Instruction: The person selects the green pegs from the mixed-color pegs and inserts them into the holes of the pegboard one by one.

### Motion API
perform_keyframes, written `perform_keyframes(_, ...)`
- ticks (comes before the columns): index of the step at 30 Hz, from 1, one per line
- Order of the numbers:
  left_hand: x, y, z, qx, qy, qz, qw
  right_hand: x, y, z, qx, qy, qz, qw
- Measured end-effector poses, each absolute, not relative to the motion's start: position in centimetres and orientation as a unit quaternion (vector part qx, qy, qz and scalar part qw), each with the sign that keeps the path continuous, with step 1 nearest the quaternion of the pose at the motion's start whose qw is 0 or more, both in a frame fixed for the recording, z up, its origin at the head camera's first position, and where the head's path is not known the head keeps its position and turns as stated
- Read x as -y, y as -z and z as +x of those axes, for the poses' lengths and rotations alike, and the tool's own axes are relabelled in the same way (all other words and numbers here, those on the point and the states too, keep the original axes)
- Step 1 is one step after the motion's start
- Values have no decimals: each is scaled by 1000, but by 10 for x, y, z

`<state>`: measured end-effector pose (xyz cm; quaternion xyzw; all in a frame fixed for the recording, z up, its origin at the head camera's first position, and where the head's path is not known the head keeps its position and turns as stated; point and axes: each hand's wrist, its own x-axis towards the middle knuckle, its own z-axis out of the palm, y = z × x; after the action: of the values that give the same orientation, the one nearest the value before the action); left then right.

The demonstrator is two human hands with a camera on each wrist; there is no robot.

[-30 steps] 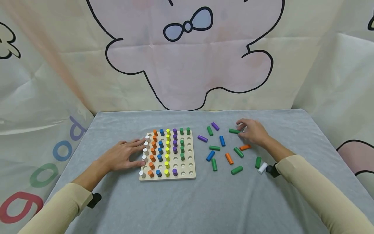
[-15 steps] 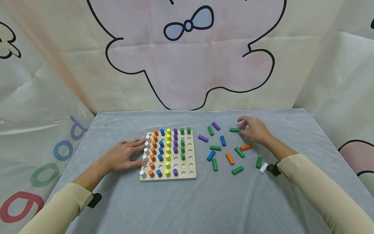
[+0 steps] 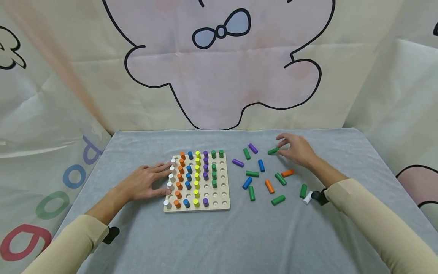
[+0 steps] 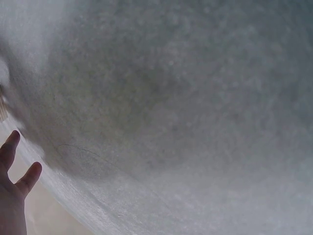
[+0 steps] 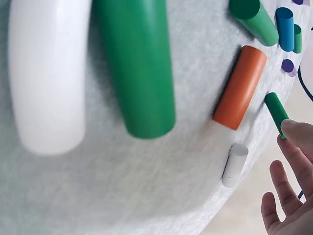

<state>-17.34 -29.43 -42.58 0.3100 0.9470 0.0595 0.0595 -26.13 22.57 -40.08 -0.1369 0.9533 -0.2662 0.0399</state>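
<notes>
Between the thumb and index finger of my right hand (image 3: 297, 150) is the end of a green peg (image 3: 273, 151). The right wrist view shows the same pinch on that green peg (image 5: 276, 113), the other fingers spread apart from it. My left hand (image 3: 145, 182) lies with extended fingers along the left side of a wooden pegboard (image 3: 219, 201), fingertips and thumb beside its white pegs (image 3: 167, 204). White, orange, blue, yellow, purple and green pegs stand in columns on the board, with some bare holes among them. In the left wrist view, only part of the left hand (image 4: 14, 186) shows.
Loose pegs lie scattered right of the board, among them a blue peg (image 3: 261, 165), a purple peg (image 3: 238, 163) and an orange peg (image 3: 269, 186). A white peg (image 3: 307, 197) lies by the right cuff. Grey cloth (image 3: 198, 243) covers the table, with a printed curtain (image 3: 267, 80) behind.
The green peg at my right fingertips has tilted and shifted slightly left, its near end now pinched. My left hand and the board stay put.
</notes>
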Motion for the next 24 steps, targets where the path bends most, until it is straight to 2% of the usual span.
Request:
perform_keyframes(11,293,426,-173,-947,-56,310,58,-214,407,-259,-937,313,-154,-2)
perform_keyframes(24,294,428,-173,-948,-60,307,57,-201,410,-261,-931,335,-147,2)
